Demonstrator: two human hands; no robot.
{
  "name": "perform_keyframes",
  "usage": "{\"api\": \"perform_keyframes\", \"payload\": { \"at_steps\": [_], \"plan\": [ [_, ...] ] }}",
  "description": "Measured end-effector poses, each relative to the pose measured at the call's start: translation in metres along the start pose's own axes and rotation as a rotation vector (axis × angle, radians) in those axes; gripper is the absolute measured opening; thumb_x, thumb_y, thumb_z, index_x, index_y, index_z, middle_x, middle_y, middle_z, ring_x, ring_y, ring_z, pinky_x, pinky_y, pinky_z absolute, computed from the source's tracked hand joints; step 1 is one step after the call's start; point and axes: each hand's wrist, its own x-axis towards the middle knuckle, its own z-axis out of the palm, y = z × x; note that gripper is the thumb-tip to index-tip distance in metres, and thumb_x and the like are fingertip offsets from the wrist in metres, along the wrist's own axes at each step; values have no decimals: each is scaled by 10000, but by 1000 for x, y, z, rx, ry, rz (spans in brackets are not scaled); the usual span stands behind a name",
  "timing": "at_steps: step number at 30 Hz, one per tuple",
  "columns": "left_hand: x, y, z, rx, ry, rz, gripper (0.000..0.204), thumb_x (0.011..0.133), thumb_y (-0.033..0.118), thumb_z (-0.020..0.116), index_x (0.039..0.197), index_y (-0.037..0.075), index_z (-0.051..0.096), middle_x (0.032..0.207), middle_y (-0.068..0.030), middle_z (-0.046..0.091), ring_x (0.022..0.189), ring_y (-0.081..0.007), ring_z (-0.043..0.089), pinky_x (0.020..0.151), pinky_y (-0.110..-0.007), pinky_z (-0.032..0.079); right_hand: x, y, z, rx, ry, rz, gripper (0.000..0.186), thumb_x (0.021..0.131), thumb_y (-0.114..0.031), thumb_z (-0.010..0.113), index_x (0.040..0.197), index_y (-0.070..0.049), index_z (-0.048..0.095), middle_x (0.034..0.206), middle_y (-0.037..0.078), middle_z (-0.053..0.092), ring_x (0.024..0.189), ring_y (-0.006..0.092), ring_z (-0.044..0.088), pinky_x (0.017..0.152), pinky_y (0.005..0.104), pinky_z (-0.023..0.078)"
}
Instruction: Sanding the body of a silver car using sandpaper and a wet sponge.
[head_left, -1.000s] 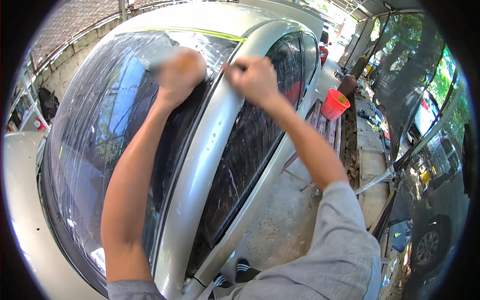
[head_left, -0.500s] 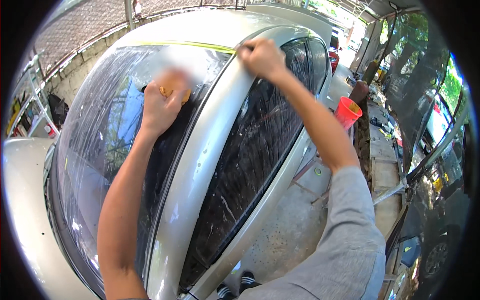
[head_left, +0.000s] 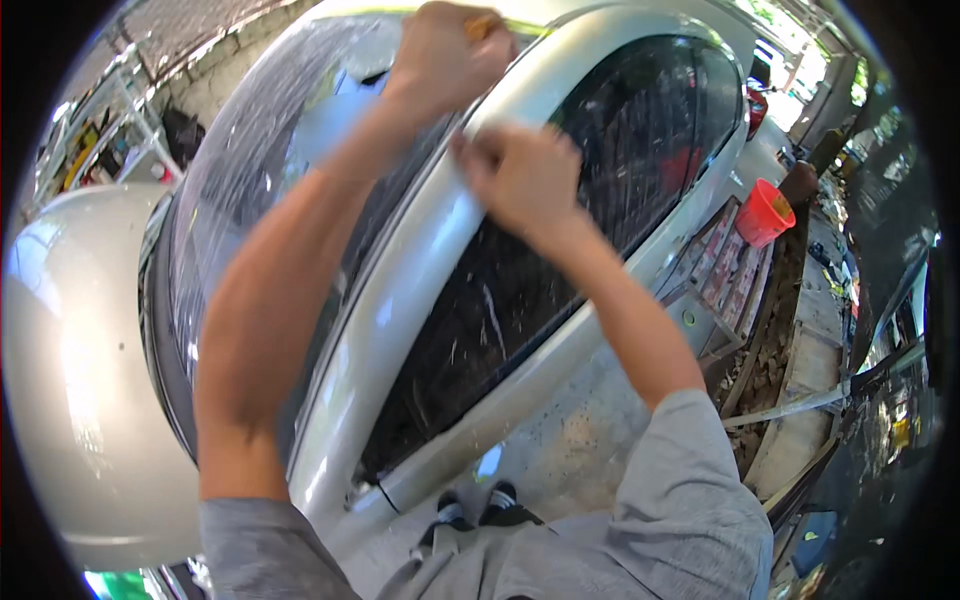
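Note:
My left hand [head_left: 450,55] is closed around an orange sponge or pad [head_left: 482,27], of which only a small part shows. It is at the upper corner of a silver car's windshield [head_left: 235,185], whose glass carries whitish streaks. On the pillar [head_left: 425,215] between windshield and side window, my right hand [head_left: 530,185] rests with curled fingers. Blur at its fingertips hides what they hold, if anything. Yellow-green tape [head_left: 375,10] runs along the top edge of the windshield. The dark side window [head_left: 520,310] has whitish streaks too.
A red bucket [head_left: 765,215] stands on a slatted wooden bench [head_left: 715,265] to the right. The car's hood [head_left: 90,370] bulges at the left, with a metal ladder [head_left: 130,120] behind it. Dark netting [head_left: 890,290] hangs at the far right.
My left hand has swept the orange pad up and right across the windshield to its upper corner. My right hand has slid down the pillar. The view has shifted too.

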Motion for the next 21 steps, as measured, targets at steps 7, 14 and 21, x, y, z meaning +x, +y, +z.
{"api": "perform_keyframes", "payload": {
  "at_steps": [7,14,21],
  "plan": [
    [-9,10,12,330,-229,127,316,798,215,513,755,-47,684,826,-290,649,835,-456,641,822,-502,515,-63,-61,3,177,-52,-53,377,823,-422,668,778,-48,691,915,139,629,863,353,591,730,516,433],
    [-73,-53,-46,93,97,6,193,818,137,594,921,71,742,829,-180,712,739,-310,704,729,-386,547,-57,-89,8,-51,58,-108,297,774,-393,717,788,-96,713,890,130,661,859,347,640,736,507,487],
    [-195,-88,-97,71,123,-44,241,900,172,644,1102,43,673,1005,-179,687,903,-326,682,822,-374,523,-103,-109,27,-218,165,4,352,835,-421,711,809,-71,724,901,179,686,893,387,634,664,518,525]
  ]
}}
